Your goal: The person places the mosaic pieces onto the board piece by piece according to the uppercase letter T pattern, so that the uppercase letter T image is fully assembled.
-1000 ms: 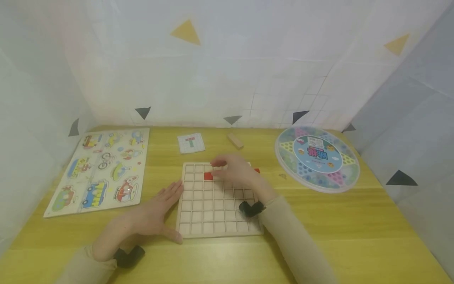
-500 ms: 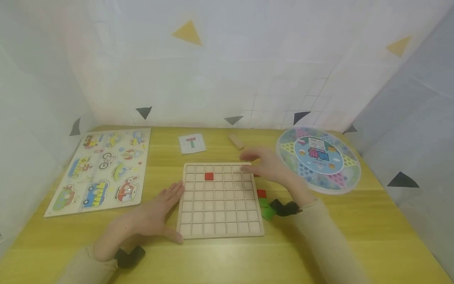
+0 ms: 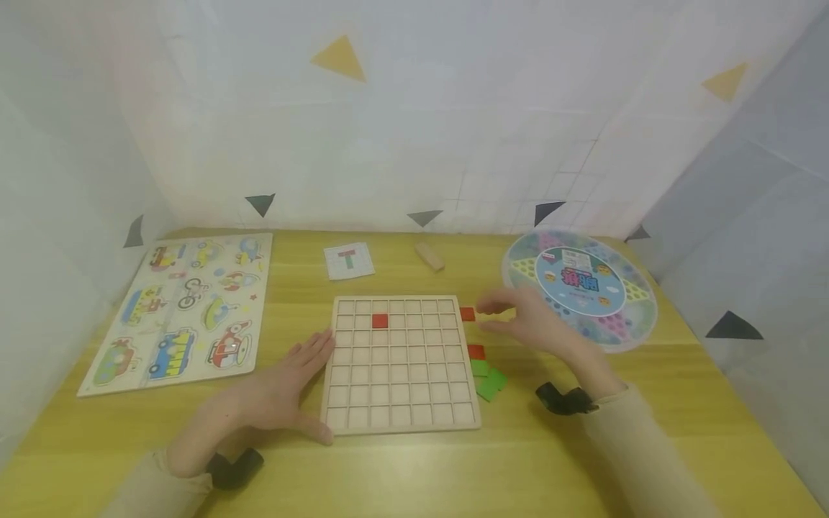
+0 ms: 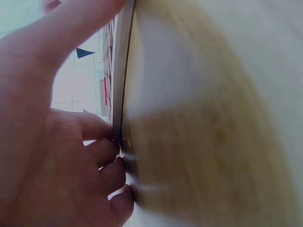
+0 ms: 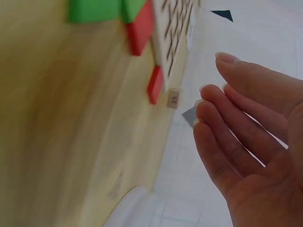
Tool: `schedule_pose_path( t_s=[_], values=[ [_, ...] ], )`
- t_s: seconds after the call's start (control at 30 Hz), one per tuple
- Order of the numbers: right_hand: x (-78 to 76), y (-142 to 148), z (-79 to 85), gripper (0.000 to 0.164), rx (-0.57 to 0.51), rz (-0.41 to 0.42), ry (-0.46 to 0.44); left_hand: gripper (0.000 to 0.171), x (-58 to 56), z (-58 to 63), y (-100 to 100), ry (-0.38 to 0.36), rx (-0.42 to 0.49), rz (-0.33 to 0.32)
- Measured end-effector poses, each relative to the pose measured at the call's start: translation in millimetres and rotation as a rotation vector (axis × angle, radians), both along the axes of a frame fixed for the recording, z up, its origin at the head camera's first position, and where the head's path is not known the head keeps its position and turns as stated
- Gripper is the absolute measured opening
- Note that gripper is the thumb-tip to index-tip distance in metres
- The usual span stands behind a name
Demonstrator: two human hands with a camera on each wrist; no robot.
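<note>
A wooden grid board (image 3: pixel 401 374) lies in the middle of the table, one red tile (image 3: pixel 380 321) sitting in a cell of its second row. My left hand (image 3: pixel 278 392) rests at the board's left edge, fingers spread and thumb by the near corner. Right of the board my right hand (image 3: pixel 527 320) hovers with fingers and thumb apart and nothing between them. Closest to its fingertips is a loose red tile (image 3: pixel 468 314) at the board's right edge. Another red tile (image 3: pixel 476 352) and green tiles (image 3: pixel 492 384) lie nearer; the right wrist view shows them too.
Behind the board are a pattern card (image 3: pixel 350 261) with a red and green T and a small wooden block (image 3: pixel 429 256). A picture puzzle board (image 3: pixel 181 309) lies at the left. The round Chinese checkers board (image 3: pixel 622 316) lies right, just behind my right hand.
My right hand has drawn back from over the grid board to its right side, uncovering the red tile in the cell and the loose tiles. The left hand stays where it was.
</note>
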State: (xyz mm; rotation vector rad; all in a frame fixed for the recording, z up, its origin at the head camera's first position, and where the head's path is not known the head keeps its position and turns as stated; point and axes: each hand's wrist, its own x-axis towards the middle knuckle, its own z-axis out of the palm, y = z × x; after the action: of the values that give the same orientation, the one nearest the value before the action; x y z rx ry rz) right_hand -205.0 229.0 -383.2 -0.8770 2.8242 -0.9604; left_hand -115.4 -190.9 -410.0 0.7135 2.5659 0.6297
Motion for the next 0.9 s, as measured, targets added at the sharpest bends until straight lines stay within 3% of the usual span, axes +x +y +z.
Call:
schedule_pose_path(
  t_s=[0.23,0.73,0.9],
  values=[
    [8.9,16,-8.4,0.026,0.004,-0.027,-0.044,0.140,-0.3,-0.7,2,-0.009,-0.003,-0.003],
    [5.3,14,-21.4,0.023,0.079,-0.006,-0.194,0.139,0.1,-1.3,0,0.008,0.007,-0.007],
    [5.3,14,-24.6,0.024,0.079,0.015,-0.206,0.139,0.7,0.0,0,0.005,0.004,0.001]
  ],
)
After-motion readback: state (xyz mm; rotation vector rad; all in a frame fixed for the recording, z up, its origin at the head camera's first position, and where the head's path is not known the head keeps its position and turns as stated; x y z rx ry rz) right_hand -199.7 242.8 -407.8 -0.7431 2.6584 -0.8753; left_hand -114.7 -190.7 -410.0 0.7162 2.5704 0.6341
